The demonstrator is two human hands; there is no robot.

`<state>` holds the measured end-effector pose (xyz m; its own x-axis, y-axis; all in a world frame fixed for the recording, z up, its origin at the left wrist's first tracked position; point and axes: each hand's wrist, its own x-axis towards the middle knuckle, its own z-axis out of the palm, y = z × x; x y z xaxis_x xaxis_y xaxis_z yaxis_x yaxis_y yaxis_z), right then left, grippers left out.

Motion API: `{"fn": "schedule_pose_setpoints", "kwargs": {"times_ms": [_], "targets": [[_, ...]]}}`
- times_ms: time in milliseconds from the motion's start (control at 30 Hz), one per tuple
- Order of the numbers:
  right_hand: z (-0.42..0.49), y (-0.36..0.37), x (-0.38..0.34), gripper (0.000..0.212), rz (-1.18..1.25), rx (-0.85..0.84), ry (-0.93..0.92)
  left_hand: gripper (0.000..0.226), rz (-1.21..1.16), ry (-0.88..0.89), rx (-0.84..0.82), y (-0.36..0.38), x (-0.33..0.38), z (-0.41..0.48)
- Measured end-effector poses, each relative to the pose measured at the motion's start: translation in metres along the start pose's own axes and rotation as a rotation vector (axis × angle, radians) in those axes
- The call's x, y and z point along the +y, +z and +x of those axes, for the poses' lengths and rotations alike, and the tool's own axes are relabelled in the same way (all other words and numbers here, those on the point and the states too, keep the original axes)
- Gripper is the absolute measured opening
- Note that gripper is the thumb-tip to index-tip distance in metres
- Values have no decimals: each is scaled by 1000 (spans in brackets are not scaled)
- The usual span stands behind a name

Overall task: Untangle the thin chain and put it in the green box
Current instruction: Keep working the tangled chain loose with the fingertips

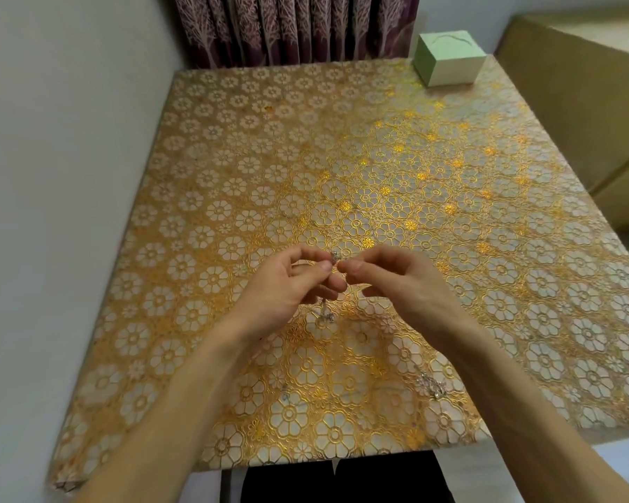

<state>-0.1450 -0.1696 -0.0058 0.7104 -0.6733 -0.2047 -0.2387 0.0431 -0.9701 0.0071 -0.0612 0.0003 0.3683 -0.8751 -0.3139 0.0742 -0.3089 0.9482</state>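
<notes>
Gold-flowered cloth covers the surface (233,157) in front of us. We hold both hands raised just above it, near its front edge. Our left hand (287,285) pinches the thin chain (334,257) between thumb and forefinger, and our right hand (389,281) pinches it just beside, fingertips almost meeting. A knotted length of the chain hangs below the left hand toward the cloth. The green box (447,59) sits closed at the far right corner, well apart from the hands. Another silvery tangle (431,386) lies on the cloth beside our right forearm. A purple curtain (295,27) hangs behind the surface.
</notes>
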Motion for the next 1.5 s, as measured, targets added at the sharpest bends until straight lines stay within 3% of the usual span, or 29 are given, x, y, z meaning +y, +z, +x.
{"fn": "schedule_pose_setpoints", "kwargs": {"times_ms": [200, 333, 500, 667, 733, 900, 1033, 1233, 1367, 1500], "targets": [[-1, -5, -2, 14, 433, -28, 114, 19, -75, 23, -55, -1, -3, -2], [-3, -7, -5, 14, 497, -49, 134, 31, -72, 18, -142, 5, -7, -2], [-6, -10, -10, 33, 260, -59, 173, 30, -230, 74, -86, 15, -9, 0], [-11, -18, -10, 42, 141, -124, 217, 25, -245, 111, -163, 16, 0, 1], [-13, -19, -13, 41, 173, -100, 193, 23, -234, 108, -157, 17, 3, 2], [-16, -25, -23, 14, 285, -41, 113, 37, -206, 94, -139, 26, -1, 0], [-19, -29, -30, 17, 275, -41, 100, 32, -23, 95, -248, 43, -5, 0], [-22, -35, -33, 14, 496, 13, 154, 12, -7, 111, -168, 42, -10, -4], [-23, -37, -28, 18, 659, 14, 195, 10, 49, 124, -162, 21, -8, -10], [-22, -27, -14, 20, 525, -4, 194, 12, 180, 89, -140, -3, -4, -14]]}}
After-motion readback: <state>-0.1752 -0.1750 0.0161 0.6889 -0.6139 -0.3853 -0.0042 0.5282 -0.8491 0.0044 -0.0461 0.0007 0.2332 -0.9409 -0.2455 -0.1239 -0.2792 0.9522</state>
